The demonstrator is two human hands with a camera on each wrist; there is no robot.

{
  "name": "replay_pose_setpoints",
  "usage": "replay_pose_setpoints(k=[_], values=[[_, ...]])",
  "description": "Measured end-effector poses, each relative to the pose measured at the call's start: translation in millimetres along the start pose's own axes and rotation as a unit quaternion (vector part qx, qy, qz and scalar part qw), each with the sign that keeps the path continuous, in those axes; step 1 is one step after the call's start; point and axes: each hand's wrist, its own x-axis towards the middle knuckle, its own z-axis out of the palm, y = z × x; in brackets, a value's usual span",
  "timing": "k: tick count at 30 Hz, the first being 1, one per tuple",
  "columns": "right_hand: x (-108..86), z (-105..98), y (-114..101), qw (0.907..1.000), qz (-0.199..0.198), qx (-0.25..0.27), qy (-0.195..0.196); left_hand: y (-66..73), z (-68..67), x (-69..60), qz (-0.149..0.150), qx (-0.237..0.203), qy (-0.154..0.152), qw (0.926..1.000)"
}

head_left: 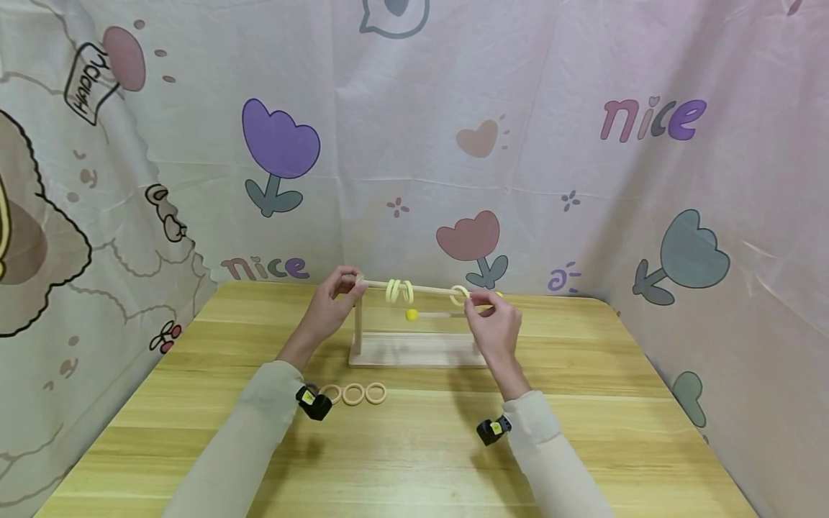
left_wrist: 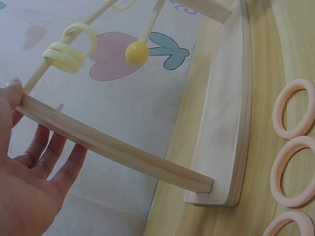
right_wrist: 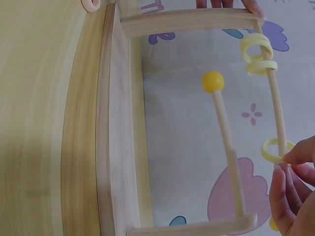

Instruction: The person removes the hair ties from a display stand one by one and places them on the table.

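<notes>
My left hand [head_left: 330, 306] grips the top of the left post [left_wrist: 118, 142] of a wooden frame, thumb at the post's tip and fingers behind it. From that tip a thin wooden rod [head_left: 430, 289] runs toward my right hand [head_left: 497, 324]. Several pale yellow rings [right_wrist: 257, 51] hang on the rod near the left post. At its other end, my right thumb and fingers pinch a yellow ring [right_wrist: 268, 147] that surrounds the rod; the fingertips hide the rod's very end. Below, a second rod with a yellow ball [right_wrist: 212, 81] projects from the right post [right_wrist: 197, 227].
The frame's wooden base [head_left: 414, 350] stands on the wood-grain table [head_left: 414, 460]. Several peach rings [head_left: 376, 393] lie in a row in front of its left end, partly behind the left wrist camera [head_left: 314, 403]. A printed curtain [head_left: 414, 129] hangs behind the table.
</notes>
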Motion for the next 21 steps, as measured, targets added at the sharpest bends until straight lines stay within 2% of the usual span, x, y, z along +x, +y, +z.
replay_pose_setpoints(k=[10,21], values=[[1.8,-5,3,0.9999,0.003,0.01,0.009,1.9,-0.4,-1.7,-0.007,-0.003,0.0,1.0],[3.8,-12,7,0.9998,0.008,-0.002,0.017,0.5,-0.1,-0.9,-0.008,0.002,0.001,1.0]])
